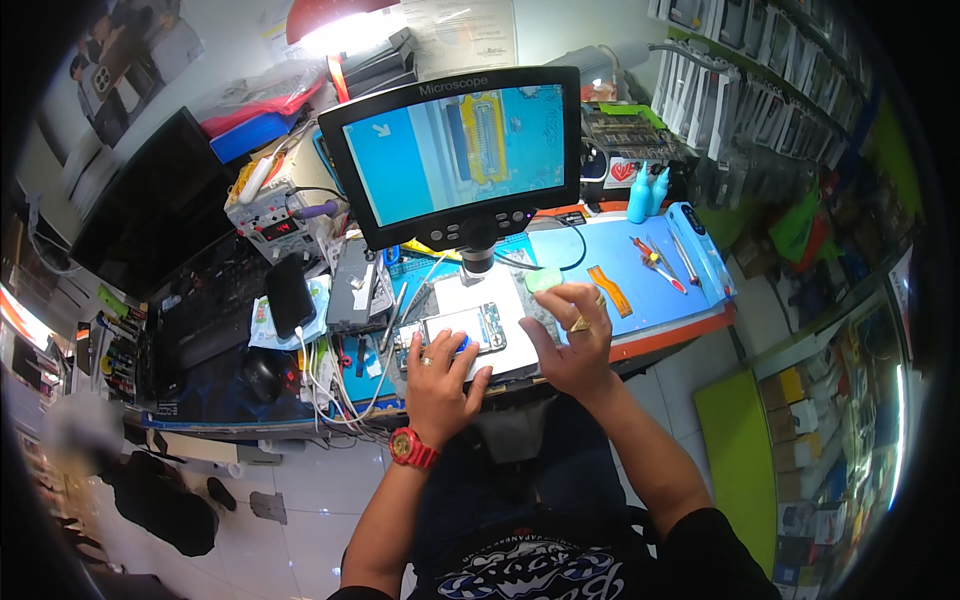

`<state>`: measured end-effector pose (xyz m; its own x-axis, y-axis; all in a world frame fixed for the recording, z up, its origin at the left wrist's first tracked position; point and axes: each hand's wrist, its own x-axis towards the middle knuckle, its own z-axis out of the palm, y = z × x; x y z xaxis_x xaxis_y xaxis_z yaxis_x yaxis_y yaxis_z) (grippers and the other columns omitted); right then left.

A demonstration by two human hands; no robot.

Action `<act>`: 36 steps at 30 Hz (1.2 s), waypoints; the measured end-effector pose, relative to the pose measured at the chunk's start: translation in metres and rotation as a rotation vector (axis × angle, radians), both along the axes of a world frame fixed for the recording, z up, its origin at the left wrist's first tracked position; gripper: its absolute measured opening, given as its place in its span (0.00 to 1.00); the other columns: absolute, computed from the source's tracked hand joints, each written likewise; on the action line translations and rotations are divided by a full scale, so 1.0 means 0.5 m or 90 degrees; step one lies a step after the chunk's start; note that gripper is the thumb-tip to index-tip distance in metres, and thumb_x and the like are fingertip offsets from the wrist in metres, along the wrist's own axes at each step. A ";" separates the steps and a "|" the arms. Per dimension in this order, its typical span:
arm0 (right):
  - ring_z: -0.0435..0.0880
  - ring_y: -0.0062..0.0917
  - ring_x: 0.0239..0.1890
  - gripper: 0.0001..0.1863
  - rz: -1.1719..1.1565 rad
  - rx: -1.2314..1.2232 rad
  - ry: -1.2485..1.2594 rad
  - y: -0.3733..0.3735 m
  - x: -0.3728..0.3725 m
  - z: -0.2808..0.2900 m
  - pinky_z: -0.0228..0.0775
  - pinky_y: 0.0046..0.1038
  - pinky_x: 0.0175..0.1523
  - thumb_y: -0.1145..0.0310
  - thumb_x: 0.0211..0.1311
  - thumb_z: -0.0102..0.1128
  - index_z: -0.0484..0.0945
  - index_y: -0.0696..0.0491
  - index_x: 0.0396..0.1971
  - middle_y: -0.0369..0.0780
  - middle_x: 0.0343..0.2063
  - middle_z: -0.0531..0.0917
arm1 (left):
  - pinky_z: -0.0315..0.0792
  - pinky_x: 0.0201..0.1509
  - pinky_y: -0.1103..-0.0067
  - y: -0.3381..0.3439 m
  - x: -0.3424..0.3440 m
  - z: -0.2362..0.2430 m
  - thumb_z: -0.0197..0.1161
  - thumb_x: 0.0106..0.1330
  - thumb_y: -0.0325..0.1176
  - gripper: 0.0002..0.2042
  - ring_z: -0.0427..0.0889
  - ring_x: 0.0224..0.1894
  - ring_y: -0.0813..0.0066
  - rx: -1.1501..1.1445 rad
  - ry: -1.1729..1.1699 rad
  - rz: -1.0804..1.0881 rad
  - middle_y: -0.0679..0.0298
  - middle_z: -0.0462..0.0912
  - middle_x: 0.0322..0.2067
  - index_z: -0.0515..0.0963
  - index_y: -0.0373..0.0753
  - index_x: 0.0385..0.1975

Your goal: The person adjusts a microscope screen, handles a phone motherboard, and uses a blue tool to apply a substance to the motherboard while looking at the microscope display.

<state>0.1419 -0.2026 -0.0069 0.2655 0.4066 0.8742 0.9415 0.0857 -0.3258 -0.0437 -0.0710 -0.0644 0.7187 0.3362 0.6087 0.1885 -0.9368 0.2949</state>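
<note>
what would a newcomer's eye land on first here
The large microscope monitor, upper middle, its blue screen showing a magnified yellow-rimmed part. Below it, the left hand, with a bright red wristwatch on its wrist, rests on an opened smartphone. Right of that, the right hand has fingertips at a pale green piece.

An opened phone [458,326] lies flat, its insides bared, on a white sheet [512,300], with its long side running roughly left to right; a pale panel fills its middle, a circuit board shows at its right end, and the left hand [440,390] covers part of its near edge. A small light green piece [543,280], its exact kind unclear, is held above the work surface at the fingertips of the right hand [580,345].
</note>
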 end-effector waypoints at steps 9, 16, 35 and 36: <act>0.85 0.38 0.42 0.23 -0.061 0.097 -0.146 0.098 0.006 0.150 0.76 0.42 0.48 0.67 0.58 0.81 0.84 0.55 0.52 0.42 0.43 0.84 | 0.60 0.79 0.46 0.000 0.015 -0.005 0.74 0.67 0.41 0.18 0.82 0.65 0.52 0.026 0.007 -0.003 0.54 0.85 0.57 0.87 0.39 0.53; 0.86 0.43 0.49 0.20 -0.020 0.045 -0.098 0.134 -0.002 0.139 0.76 0.45 0.56 0.68 0.61 0.79 0.87 0.54 0.52 0.42 0.49 0.89 | 0.63 0.77 0.48 0.008 -0.014 -0.020 0.73 0.65 0.38 0.17 0.83 0.60 0.50 -0.033 -0.036 0.010 0.51 0.84 0.55 0.86 0.36 0.50; 0.83 0.40 0.27 0.02 0.083 -0.186 0.102 -0.045 0.092 -0.109 0.74 0.38 0.35 0.76 0.68 0.69 0.85 0.59 0.35 0.46 0.26 0.84 | 0.62 0.76 0.48 0.000 -0.008 -0.012 0.73 0.67 0.42 0.17 0.83 0.64 0.53 -0.017 -0.012 0.031 0.56 0.85 0.56 0.86 0.39 0.50; 0.84 0.40 0.27 0.03 0.112 -0.143 0.136 -0.041 0.090 -0.105 0.75 0.37 0.35 0.75 0.67 0.70 0.86 0.59 0.34 0.46 0.26 0.85 | 0.61 0.77 0.48 0.005 -0.006 -0.008 0.73 0.67 0.41 0.16 0.83 0.64 0.53 -0.009 -0.013 0.029 0.57 0.85 0.55 0.86 0.40 0.49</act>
<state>0.1868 -0.2233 -0.0592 0.3420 0.6381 0.6899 0.8273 0.1438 -0.5431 -0.0469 -0.0687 -0.0683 0.6897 0.3775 0.6179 0.2250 -0.9228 0.3127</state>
